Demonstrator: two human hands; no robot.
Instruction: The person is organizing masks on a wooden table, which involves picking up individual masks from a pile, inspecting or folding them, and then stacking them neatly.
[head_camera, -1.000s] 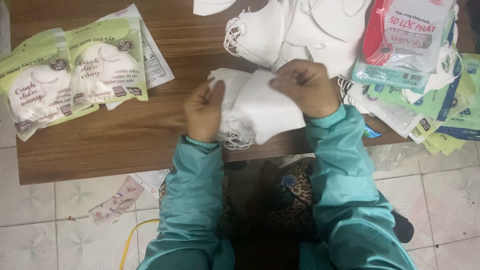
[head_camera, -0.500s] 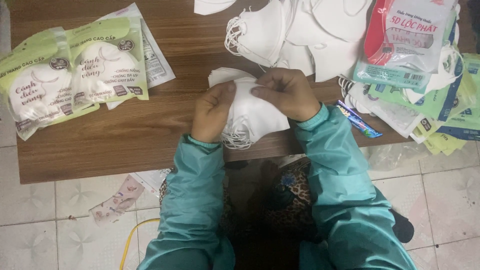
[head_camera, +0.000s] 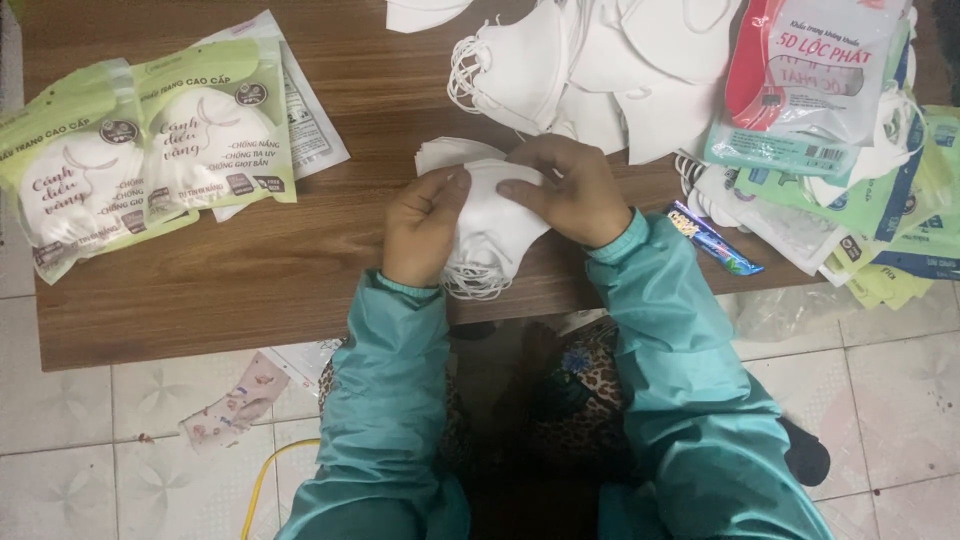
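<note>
The wooden table (head_camera: 250, 260) fills most of what I see, and my work sits at its near edge, just past centre. At twelve to one o'clock lies the loose heap of white masks (head_camera: 590, 70); at two to three o'clock the pile of printed pouches (head_camera: 850, 150) spills toward the table's corner, and at nine to ten o'clock the green sealed packs (head_camera: 150, 160) lie flat, well apart from me. Between my hands is the folded stack of white masks (head_camera: 490, 215), its ear loops (head_camera: 475, 282) dangling over the table edge. My left hand (head_camera: 420, 225) is closed on the stack's left side, thumb on top; my right hand (head_camera: 570, 190) pinches the top layer with narrow fingertips. The risk I judge greatest is the stack fanning apart — my grip only catches the upper layers, so the lower ones could slide toward the edge and drop to the tiled floor (head_camera: 130, 450). Those hanging loops could also snag my teal sleeve (head_camera: 400, 360) and drag a mask off. Smallest worry: the little blue sachet (head_camera: 715, 240) at three o'clock, near my right cuff — a nudge would send it over.
</note>
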